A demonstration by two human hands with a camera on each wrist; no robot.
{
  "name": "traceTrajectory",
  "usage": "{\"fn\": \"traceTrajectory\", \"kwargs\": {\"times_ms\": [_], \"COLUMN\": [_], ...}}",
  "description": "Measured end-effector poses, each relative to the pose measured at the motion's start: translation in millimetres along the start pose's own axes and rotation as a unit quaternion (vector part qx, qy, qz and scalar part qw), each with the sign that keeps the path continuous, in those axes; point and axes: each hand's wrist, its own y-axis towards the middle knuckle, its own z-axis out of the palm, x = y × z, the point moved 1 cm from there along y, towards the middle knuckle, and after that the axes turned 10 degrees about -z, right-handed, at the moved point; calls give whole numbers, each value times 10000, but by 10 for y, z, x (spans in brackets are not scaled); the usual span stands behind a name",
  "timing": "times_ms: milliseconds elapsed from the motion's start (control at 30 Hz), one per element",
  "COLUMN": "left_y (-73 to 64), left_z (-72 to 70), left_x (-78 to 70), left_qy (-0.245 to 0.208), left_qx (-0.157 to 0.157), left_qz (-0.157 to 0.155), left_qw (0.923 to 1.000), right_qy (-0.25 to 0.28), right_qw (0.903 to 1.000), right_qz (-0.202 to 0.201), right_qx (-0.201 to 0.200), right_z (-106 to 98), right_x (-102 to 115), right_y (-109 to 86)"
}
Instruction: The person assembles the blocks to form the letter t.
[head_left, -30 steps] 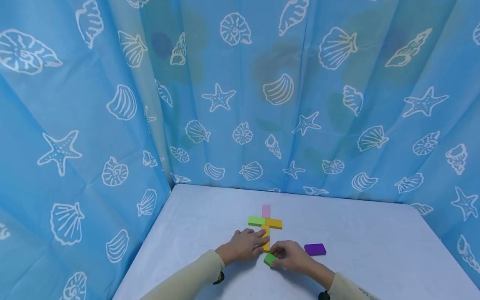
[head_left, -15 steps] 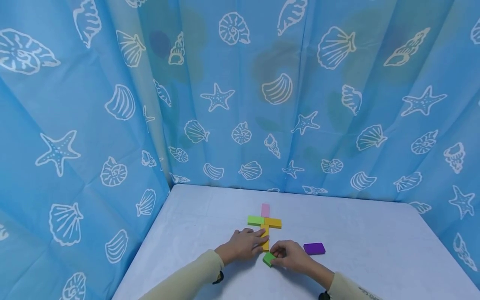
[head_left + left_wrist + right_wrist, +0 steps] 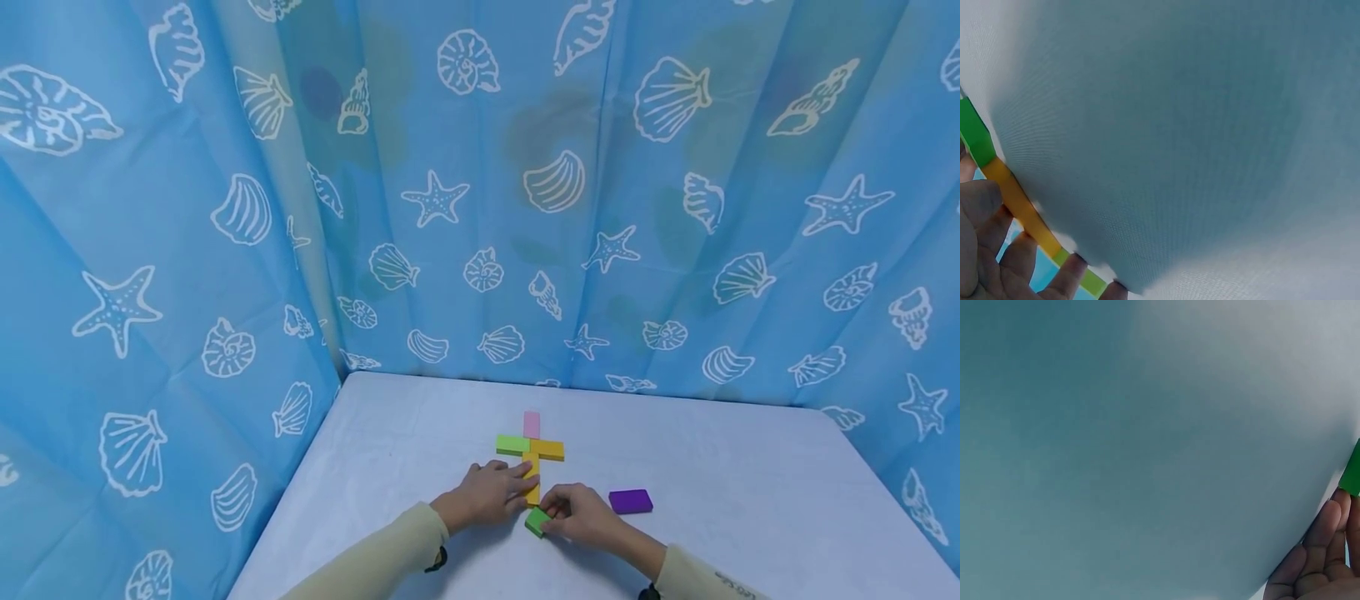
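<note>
My left hand [image 3: 489,493] rests its fingers on a long yellow block [image 3: 531,459] lying flat on the table. In the left wrist view its fingers and thumb spread along the block's edge [image 3: 1027,212]. With thumb and fingers, my right hand [image 3: 585,517] pinches a green block [image 3: 536,522] at the yellow block's near end, set at an angle to it. Only a corner of the green block [image 3: 1352,470] shows in the right wrist view. Beyond the yellow block's far end lie a lime green block [image 3: 512,446] on the left, an orange block [image 3: 551,451] on the right and a pink block [image 3: 532,425] farther back.
A purple block [image 3: 631,501] lies alone to the right of my right hand. The white table [image 3: 750,483] meets a blue curtain [image 3: 480,208] with white shell prints along its back and left sides.
</note>
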Motion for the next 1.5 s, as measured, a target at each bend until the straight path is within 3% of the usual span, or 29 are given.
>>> {"fn": "traceTrajectory", "kwargs": {"times_ms": [300,600,900,1200,1500], "left_y": [2,8,6,-12,1], "left_z": [3,22,11,1,25], "left_x": [-28,-34,-29,-38,0], "left_qy": [-7,20,112,79,73], "left_qx": [23,8,-105,-55,-12], "left_qz": [-31,13,207,140,95], "left_qw": [10000,10000,9997,9999,9999], "right_qy": [-120,-89,167,259,165], "right_qw": [9992,9991,9996,9996,9998], "right_qz": [309,362,134,23,-140], "right_qx": [-216,-218,-204,-71,-13], "right_z": [24,36,-9,-95,-353], "right_x": [23,-7,-4,-53,-81], "right_y": [9,2,-55,-93,-150]}}
